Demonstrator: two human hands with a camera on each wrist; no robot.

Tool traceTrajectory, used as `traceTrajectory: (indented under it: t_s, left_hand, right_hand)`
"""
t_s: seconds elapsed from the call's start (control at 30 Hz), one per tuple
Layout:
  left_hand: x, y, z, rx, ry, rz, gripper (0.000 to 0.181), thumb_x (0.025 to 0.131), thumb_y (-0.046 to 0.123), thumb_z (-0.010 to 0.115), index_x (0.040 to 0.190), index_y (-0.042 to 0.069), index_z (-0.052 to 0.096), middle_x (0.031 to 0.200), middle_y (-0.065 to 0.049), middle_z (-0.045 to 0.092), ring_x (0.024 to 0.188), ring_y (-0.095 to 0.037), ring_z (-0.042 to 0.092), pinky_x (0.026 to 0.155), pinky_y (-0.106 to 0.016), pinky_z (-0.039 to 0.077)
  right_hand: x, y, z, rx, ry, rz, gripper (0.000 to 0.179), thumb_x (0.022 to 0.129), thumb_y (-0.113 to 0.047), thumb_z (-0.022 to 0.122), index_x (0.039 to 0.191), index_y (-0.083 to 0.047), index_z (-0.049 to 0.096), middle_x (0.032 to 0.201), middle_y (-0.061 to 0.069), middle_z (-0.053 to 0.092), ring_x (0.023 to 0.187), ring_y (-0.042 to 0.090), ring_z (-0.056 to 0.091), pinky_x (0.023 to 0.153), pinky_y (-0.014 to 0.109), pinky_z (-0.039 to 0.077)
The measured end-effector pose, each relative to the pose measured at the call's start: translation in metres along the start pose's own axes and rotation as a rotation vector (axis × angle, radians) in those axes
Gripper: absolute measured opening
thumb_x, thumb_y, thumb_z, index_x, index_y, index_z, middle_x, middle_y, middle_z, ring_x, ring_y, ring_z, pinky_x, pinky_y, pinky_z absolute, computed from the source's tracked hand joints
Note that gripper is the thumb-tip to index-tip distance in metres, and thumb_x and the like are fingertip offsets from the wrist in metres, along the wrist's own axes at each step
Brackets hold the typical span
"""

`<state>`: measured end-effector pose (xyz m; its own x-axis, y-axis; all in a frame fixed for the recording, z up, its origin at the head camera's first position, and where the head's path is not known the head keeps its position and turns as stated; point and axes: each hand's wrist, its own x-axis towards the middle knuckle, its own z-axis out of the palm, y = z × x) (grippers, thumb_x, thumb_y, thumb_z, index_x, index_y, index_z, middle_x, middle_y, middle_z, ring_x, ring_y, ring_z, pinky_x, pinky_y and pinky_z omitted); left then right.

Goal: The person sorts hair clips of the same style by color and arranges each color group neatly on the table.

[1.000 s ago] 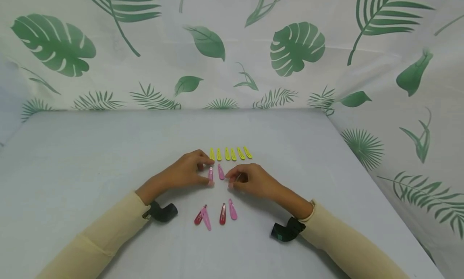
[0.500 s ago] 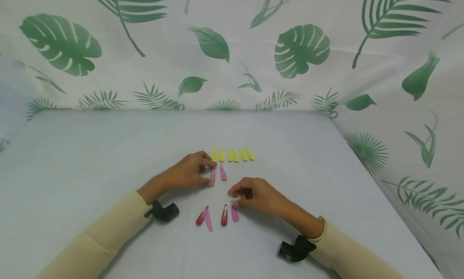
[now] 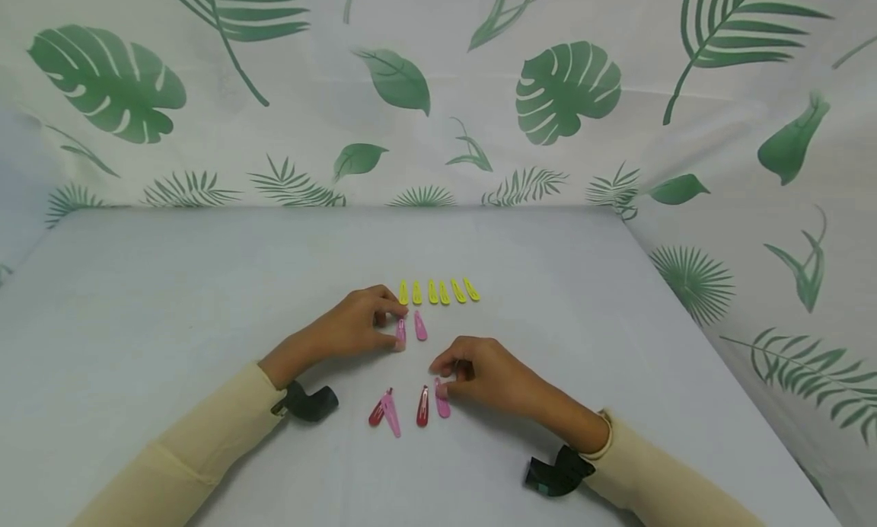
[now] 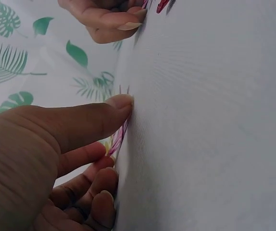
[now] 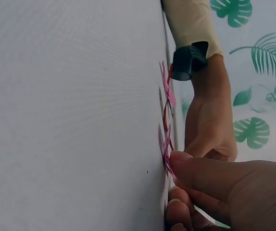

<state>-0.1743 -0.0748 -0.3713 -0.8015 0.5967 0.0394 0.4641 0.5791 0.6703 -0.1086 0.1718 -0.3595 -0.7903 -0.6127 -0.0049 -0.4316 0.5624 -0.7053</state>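
My left hand [image 3: 359,323] holds a pink hair clip [image 3: 401,330] lengthwise, index finger at its far end and thumb at its near end, against the table. Another pink hair clip [image 3: 420,326] lies just right of it. My right hand [image 3: 496,378] has thumb and index finger around the far end of a nearer pink hair clip [image 3: 443,409], seen edge-on in the right wrist view. Left of that clip lies a red hair clip [image 3: 422,409]. Further left, a pink clip [image 3: 391,416] overlaps a red one [image 3: 376,415].
Several yellow hair clips [image 3: 432,292] form a row beyond the hands. Underneath is a white-covered table [image 3: 205,283]. A white cloth with green leaf prints [image 3: 473,93] hangs behind and to the right. Each wrist carries a black camera [image 3: 558,474].
My right hand has come toward me, from beside the second pink clip in the row to the nearer pink clip. The left hand stays on its clip.
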Motion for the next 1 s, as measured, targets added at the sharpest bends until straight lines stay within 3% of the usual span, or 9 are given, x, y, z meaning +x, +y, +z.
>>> traceTrajectory:
  t_s: [0.37, 0.57, 0.7, 1.0]
  left_hand:
    - [-0.002, 0.001, 0.0, -0.021, 0.017, 0.005, 0.046, 0.078, 0.016, 0.083, 0.12, 0.003, 0.069, 0.103, -0.003, 0.058, 0.085, -0.016, 0.052, 0.074, -0.03, 0.046]
    - [-0.004, -0.003, -0.001, -0.041, 0.037, 0.012, 0.044, 0.078, 0.016, 0.083, 0.118, 0.002, 0.07, 0.1, -0.003, 0.058, 0.084, -0.016, 0.052, 0.074, -0.031, 0.046]
    - [-0.005, -0.006, 0.0, -0.054, 0.038, 0.012, 0.044, 0.079, 0.016, 0.083, 0.119, 0.002, 0.07, 0.101, -0.003, 0.058, 0.084, -0.015, 0.052, 0.074, -0.03, 0.046]
    - [-0.001, -0.005, 0.003, -0.044, 0.034, 0.004, 0.045, 0.078, 0.016, 0.083, 0.119, 0.003, 0.07, 0.101, -0.002, 0.058, 0.084, -0.015, 0.053, 0.073, -0.029, 0.047]
  right_hand:
    - [0.0, 0.0, 0.002, -0.011, -0.01, -0.003, 0.015, 0.082, -0.005, 0.078, 0.095, -0.011, 0.072, 0.088, -0.007, 0.061, 0.074, 0.008, 0.054, 0.066, 0.023, 0.048]
    - [0.003, -0.002, -0.003, 0.064, -0.035, -0.011, 0.015, 0.087, 0.001, 0.07, 0.097, -0.011, 0.07, 0.09, -0.005, 0.066, 0.08, 0.008, 0.058, 0.073, 0.026, 0.05]
    - [0.006, -0.001, -0.005, 0.109, -0.059, -0.011, 0.011, 0.089, -0.005, 0.07, 0.099, -0.011, 0.069, 0.091, -0.004, 0.068, 0.083, 0.008, 0.06, 0.077, 0.026, 0.051]
    - [0.006, 0.0, -0.01, 0.133, -0.014, 0.038, 0.011, 0.09, -0.005, 0.069, 0.099, -0.01, 0.07, 0.09, -0.002, 0.067, 0.081, 0.012, 0.06, 0.075, 0.027, 0.051]
